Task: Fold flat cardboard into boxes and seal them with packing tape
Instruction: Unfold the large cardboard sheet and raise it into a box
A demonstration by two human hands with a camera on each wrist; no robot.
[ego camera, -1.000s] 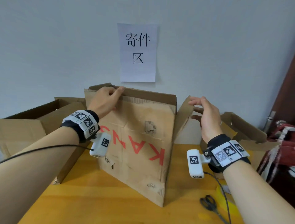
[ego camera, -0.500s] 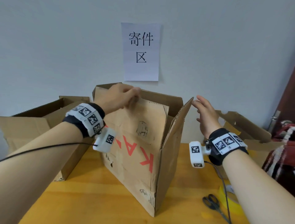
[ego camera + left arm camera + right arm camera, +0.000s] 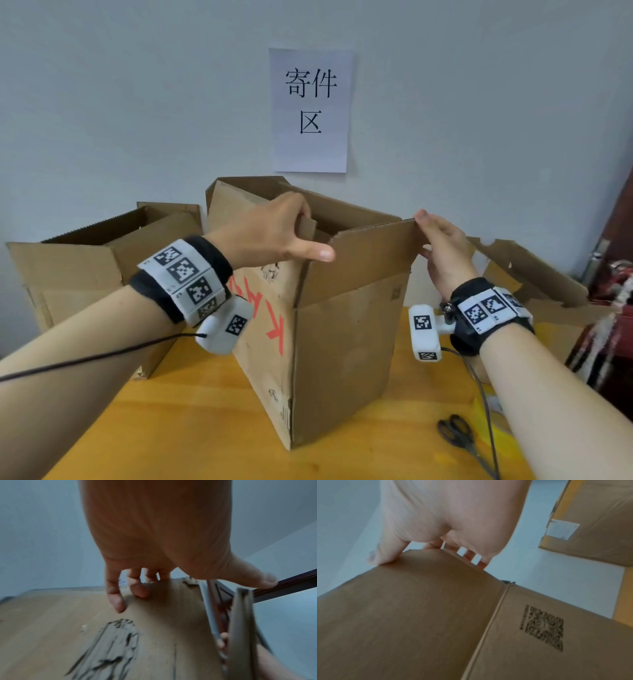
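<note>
Standing upright at frame centre on the wooden table [image 3: 212, 428]: cardboard box [image 3: 342, 359], top flaps up, red lettering on its left-facing panel, printed QR code on the right-facing panel. Left hand [image 3: 270, 229] grips the top edge of the left flap, fingers [image 3: 115, 599] curled over the rim onto the inner face, thumb sticking out to the right. Right hand [image 3: 442, 250] holds the upper right corner of the right-side flap: thumb [image 3: 385, 553] on the near face, fingers behind the edge, so a pinch grip on the cardboard. Both wrists carry marker bands w/ white cam modules. Bkgd: second open box [image 3: 85, 270] at left, torn cardboard [image 3: 527, 270] at right, paper sign [image 3: 310, 109] on the wall above centre. Scissors [image 3: 457, 433] lie on the table at lower right, beside a cable. Left wrist view is blurred, little detail on the flap print.
</note>
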